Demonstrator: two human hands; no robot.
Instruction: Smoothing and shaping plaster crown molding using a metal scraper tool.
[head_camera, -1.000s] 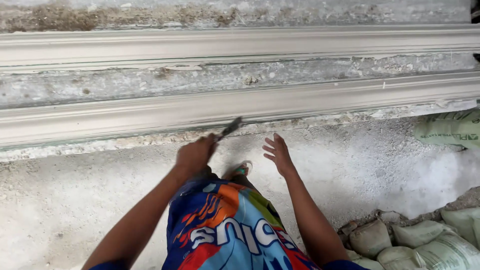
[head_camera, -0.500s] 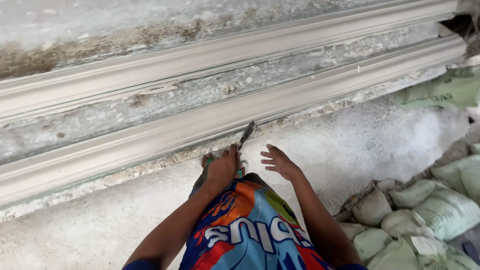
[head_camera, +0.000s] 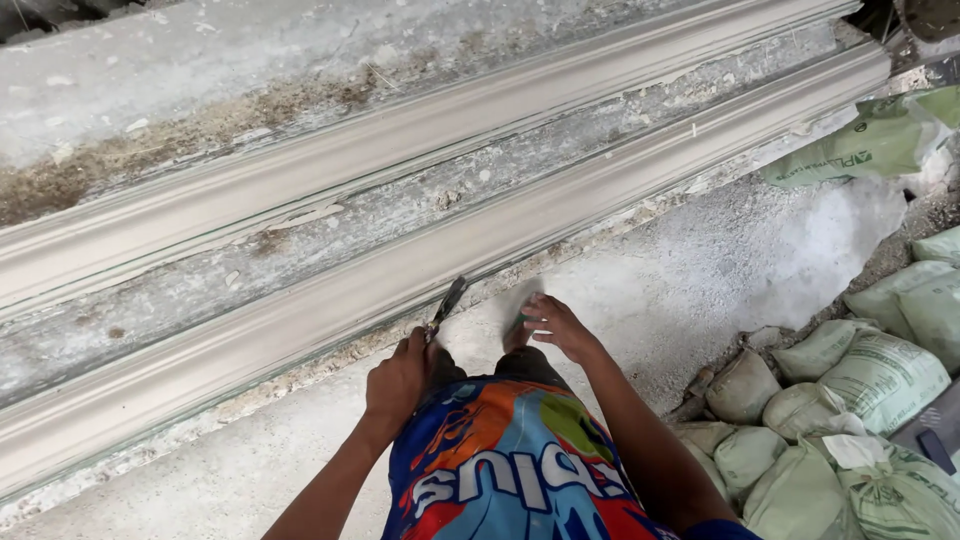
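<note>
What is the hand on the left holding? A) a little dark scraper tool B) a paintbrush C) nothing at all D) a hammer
A: the left hand grips a thin dark scraper tool whose tip points at the edge of the long pale moulding; the right hand is open and empty.

A plaster moulding workshop or building yard, long grey cast cornice mouldings (head_camera: 430, 265) lying side by side on a rough casting bed, white dust and crumbs across the concrete floor (head_camera: 700, 270), stacked pale green sacks (head_camera: 850, 410) of powder at the right edge
</note>
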